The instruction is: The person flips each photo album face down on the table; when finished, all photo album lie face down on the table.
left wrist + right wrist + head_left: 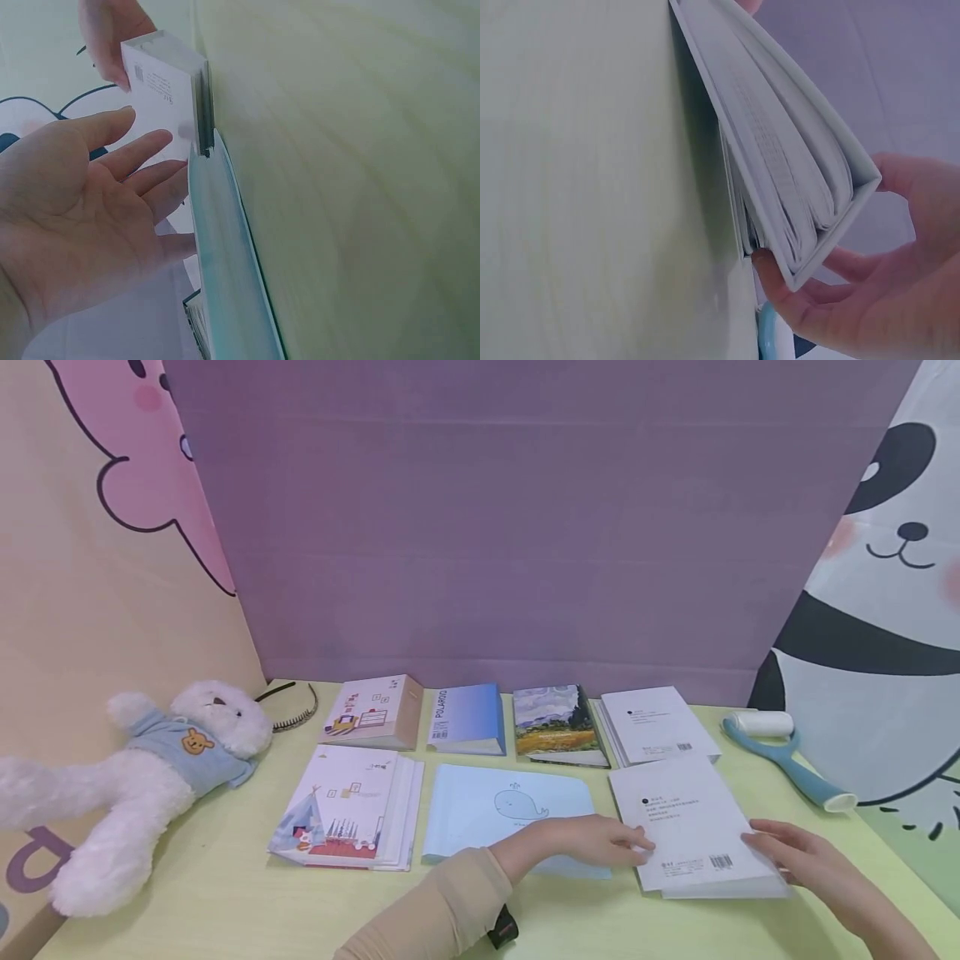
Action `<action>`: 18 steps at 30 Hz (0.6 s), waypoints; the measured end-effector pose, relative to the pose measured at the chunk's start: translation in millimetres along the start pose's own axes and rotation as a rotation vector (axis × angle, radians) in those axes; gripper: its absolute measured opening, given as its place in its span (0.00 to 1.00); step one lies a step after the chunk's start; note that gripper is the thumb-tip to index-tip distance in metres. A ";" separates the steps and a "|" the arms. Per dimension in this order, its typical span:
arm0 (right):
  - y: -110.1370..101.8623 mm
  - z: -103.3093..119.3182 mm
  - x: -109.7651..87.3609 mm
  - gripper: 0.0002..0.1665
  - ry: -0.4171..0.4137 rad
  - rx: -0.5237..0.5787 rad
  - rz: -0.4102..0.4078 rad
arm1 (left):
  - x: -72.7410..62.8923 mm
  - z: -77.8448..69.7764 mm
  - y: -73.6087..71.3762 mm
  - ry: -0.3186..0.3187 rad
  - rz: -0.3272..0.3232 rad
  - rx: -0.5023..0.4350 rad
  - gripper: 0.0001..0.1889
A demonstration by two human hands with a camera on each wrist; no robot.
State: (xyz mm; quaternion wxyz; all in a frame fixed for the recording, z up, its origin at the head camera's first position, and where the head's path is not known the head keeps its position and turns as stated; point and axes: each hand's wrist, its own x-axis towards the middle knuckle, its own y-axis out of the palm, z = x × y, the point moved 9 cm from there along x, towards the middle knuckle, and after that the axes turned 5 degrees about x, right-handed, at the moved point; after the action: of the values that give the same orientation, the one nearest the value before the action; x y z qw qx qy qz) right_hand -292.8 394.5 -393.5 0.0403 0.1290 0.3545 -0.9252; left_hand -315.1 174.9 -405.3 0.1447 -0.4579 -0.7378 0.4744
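Observation:
A white photo album (693, 831), back cover up with small print and a barcode, lies at the front right and is slightly raised at its near edge. My right hand (802, 860) grips its right side; the right wrist view shows the fingers (784, 289) curled at the thick spine, pages fanned inside the covers. On the album's left side is my left hand (600, 841), its fingers loosely extended with the tips at the cover's edge. In the left wrist view that palm stays open and holds nothing. Beneath my left forearm lies a light blue whale album (480, 806), partly hidden.
Behind stand a second white album (660, 722), a landscape-cover album (558, 718), a blue Polaroid album (465, 714) and a pink-edged one (371, 710). Another illustrated album (341, 810) lies front left. A plush bear (180, 752), headband (296, 722) and blue-handled lint roller (795, 760) flank them.

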 end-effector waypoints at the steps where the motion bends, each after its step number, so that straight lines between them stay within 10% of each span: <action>1: 0.9 -1.2 0.8 0.43 0.003 0.005 0.008 | 0.0 0.3 0.3 0.001 0.005 0.002 0.21; 18: 7.0 -10.4 10.6 0.43 0.008 -0.096 0.050 | -3.0 -0.8 0.9 0.018 0.020 0.004 0.21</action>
State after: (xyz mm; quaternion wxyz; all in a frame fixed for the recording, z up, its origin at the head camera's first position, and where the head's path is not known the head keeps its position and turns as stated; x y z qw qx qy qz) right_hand -299.7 396.4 -408.3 0.0681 0.1396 0.3956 -0.9052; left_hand -312.5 173.1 -404.9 0.1476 -0.4690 -0.7309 0.4733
